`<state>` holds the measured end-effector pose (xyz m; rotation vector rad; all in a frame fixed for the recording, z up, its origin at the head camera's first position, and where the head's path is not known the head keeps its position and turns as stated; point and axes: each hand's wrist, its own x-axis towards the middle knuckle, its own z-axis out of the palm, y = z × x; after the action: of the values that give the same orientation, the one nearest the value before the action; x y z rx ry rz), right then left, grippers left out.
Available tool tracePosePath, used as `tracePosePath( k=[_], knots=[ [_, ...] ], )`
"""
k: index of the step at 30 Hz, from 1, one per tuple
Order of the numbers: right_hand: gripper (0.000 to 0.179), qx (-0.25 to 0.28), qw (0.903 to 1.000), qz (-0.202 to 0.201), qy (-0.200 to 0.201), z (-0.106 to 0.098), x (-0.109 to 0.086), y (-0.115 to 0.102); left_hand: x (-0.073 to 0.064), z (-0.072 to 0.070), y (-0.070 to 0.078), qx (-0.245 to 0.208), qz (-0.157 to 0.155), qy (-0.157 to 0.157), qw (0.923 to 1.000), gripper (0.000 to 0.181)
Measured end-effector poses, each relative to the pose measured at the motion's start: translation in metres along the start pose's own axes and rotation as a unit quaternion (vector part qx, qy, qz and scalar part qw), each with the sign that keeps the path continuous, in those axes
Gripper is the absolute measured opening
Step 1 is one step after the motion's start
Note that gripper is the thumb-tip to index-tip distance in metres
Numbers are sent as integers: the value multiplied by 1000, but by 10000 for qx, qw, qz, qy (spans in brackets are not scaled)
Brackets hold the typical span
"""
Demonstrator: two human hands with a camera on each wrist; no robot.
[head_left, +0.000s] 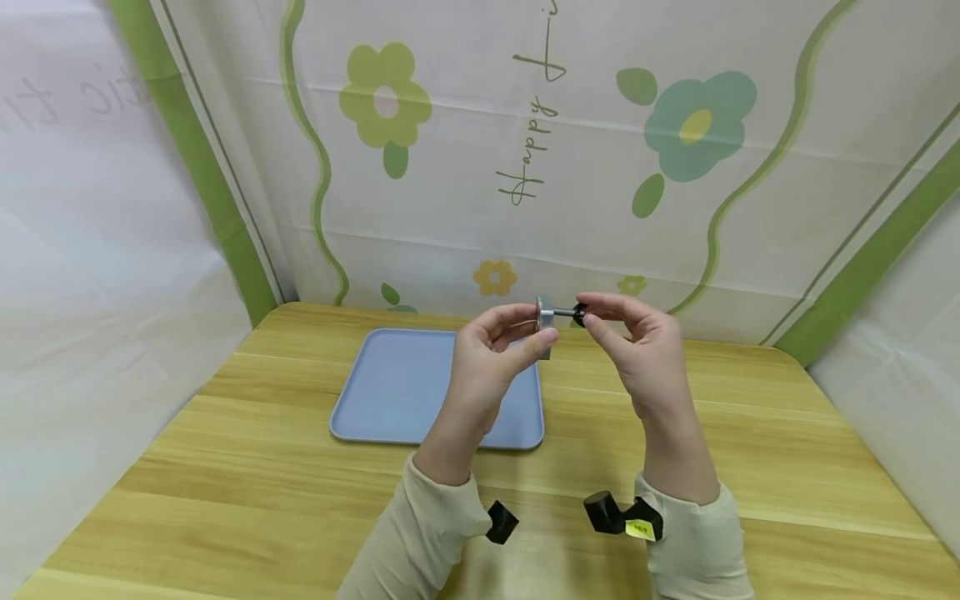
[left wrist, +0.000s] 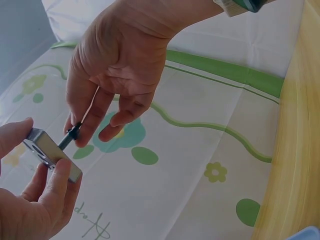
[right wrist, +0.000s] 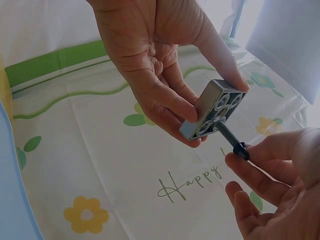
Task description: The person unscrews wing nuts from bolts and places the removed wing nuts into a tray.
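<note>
A white cloth [head_left: 442, 212] with printed flowers hung behind and beside the wooden table [head_left: 225, 475]; "Happy" could be read on it, running sideways in the head view, while the lettering beyond was cut off by the top edge. The blue tray [head_left: 397, 383] lay on the table, its right part hidden by the left hand [head_left: 487, 354] and forearm, and only slivers of it showed in the wrist views. The left hand pinched the metal block [right wrist: 202, 107] by its edges between thumb and fingers; the right hand [head_left: 648, 350], thumb and fingertips closed together, pinched the black head [right wrist: 241, 151] of a threaded bolt [right wrist: 229, 134]. Block and bolt were held up between the hands, the shank meeting the block's holed face at the middle; how deep it went could not be told. Fingers partly covered the head. A yellow label [head_left: 639, 528] at the right cuff bore characters too small to read.
</note>
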<state>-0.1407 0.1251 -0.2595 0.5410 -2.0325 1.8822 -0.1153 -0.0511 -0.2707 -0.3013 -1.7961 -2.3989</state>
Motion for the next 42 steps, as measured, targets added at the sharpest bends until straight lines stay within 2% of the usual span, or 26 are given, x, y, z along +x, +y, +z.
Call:
tracePosePath(
  k=[17, 22, 25, 28, 42],
  knots=[
    [18, -16, 9995, -265, 171, 4, 1, -2, 1, 0, 1, -34, 62, -13, 10000, 34],
    [21, 479, 9972, -270, 512, 4, 1, -1, 0, 0, 2, -52, 27, 11, 10000, 34],
    [20, 819, 9928, -175, 856, 3, 1, -1, 0, 0, 1, -56, 7, 34, 10000, 34],
    [17, 970, 9899, -62, 1031, 2, 1, -3, 1, 0, 0, -43, 22, 28, 10000, 34],
    [16, 540, 9955, 435, 646, 3, 0, -2, 1, -1, -1, -22, 46, 8, 10000, 33]
  ],
)
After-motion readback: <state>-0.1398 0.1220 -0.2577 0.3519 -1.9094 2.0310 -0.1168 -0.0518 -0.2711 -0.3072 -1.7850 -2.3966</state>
